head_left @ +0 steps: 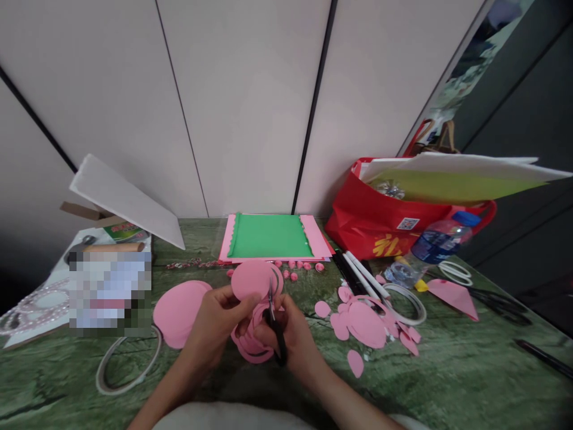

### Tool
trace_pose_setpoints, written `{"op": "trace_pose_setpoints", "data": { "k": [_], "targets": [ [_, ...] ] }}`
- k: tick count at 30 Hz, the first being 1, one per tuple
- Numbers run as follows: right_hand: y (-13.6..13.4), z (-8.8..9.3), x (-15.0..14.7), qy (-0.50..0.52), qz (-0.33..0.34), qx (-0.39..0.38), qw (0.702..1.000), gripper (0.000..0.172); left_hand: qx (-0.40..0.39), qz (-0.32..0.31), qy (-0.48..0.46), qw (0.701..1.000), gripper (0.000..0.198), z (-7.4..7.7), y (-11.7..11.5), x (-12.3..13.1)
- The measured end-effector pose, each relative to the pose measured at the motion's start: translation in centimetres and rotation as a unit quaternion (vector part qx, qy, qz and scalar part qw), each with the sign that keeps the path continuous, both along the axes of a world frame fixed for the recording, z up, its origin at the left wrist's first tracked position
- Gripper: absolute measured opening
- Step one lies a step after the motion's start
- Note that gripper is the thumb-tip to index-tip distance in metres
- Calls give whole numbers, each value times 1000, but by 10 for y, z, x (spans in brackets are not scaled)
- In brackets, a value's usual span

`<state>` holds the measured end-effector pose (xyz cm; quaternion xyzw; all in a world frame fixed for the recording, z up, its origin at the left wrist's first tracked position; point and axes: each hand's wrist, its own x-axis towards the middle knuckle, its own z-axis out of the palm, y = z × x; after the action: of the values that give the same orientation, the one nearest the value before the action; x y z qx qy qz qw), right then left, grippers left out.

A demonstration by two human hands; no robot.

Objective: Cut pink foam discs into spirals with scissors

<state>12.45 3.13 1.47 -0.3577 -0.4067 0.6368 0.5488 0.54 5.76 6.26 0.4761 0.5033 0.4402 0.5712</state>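
My left hand [224, 310] pinches a pink paper circle [250, 278] by its lower edge. Black-handled scissors [277, 337] are gripped in my right hand [289, 328], with the blades pointing up at the circle's right side. A curved strip stands partly cut from that side. Below both hands lie cut pink paper pieces [253, 351] with curved slits, partly hidden by my fingers. Left of my left hand rests a stack of pink paper circles [179, 313]. Small rolled pink paper pieces [293, 264] line the table behind the circle.
Pink scraps [364, 322], white tape [405, 304], pens [364, 272] and a tilted water bottle [441, 242] lie to the right, before a red bag [376, 209]. Green and pink sheets [271, 236] lie at the back. Another tape roll [105, 379] is front left.
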Motion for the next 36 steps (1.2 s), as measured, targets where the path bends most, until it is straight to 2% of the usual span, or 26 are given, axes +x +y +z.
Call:
{"op": "trace_pose_setpoints", "data": {
  "k": [12,18,23,29,36],
  "targets": [
    [-1,-3,2,-54,-8,2,998,49,15,7,-15,1000,26,0,0,-2],
    [-3,-1,-2,-18,11,-3,1000,50,3,20,-51,998,27,1,-2,1],
    [-6,1,-7,33,42,13,998,55,-1,21,-4,1000,33,-1,-4,3],
    [-3,-5,-5,18,8,1,1000,58,-21,-6,29,999,28,-3,-4,2],
    [-2,-6,-4,24,7,11,1000,54,-10,-12,24,1000,26,-2,-5,2]
  ]
}}
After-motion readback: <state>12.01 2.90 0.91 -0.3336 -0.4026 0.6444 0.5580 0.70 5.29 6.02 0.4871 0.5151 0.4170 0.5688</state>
